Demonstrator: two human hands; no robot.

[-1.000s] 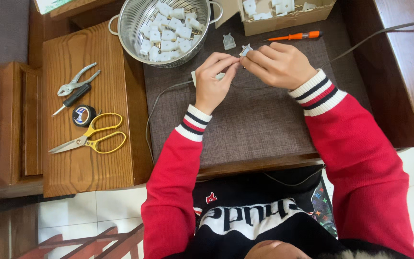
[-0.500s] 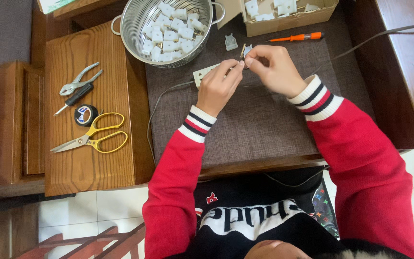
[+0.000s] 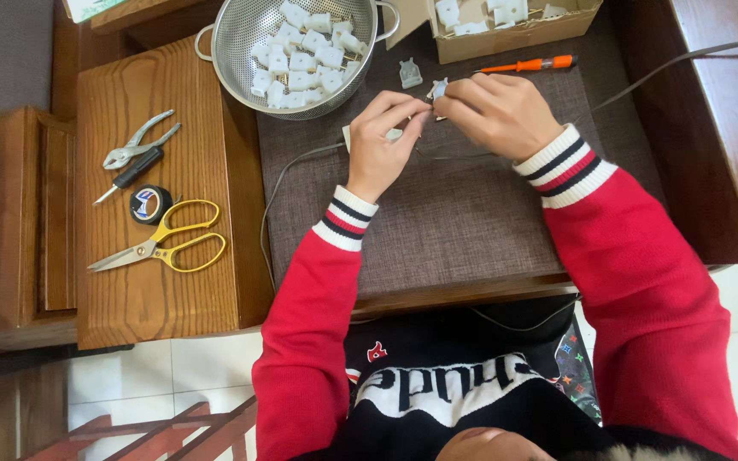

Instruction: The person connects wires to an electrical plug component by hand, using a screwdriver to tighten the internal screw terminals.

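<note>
Over a brown woven mat (image 3: 437, 222), my left hand (image 3: 382, 141) and my right hand (image 3: 497, 111) meet fingertip to fingertip. Between them sits a small white plastic plug part (image 3: 439, 89), pinched by my right fingers, with a thin wire end held in my left fingers. A white flat piece (image 3: 393, 134) pokes out beneath my left hand, and a grey cable (image 3: 279, 183) runs from there down the mat's left side. Both sleeves are red with striped cuffs.
A metal colander (image 3: 249, 60) of white plastic parts stands at the back. A cardboard box (image 3: 514, 34) holds more. An orange screwdriver (image 3: 527, 65) and a loose white part (image 3: 410, 73) lie nearby. Pliers (image 3: 134, 145), tape roll (image 3: 150, 204) and yellow scissors (image 3: 164, 248) rest on the wooden board (image 3: 147, 282).
Both hands have stayed together over the mat, with only small finger movements around the white part and wire; the view has shifted slightly.
</note>
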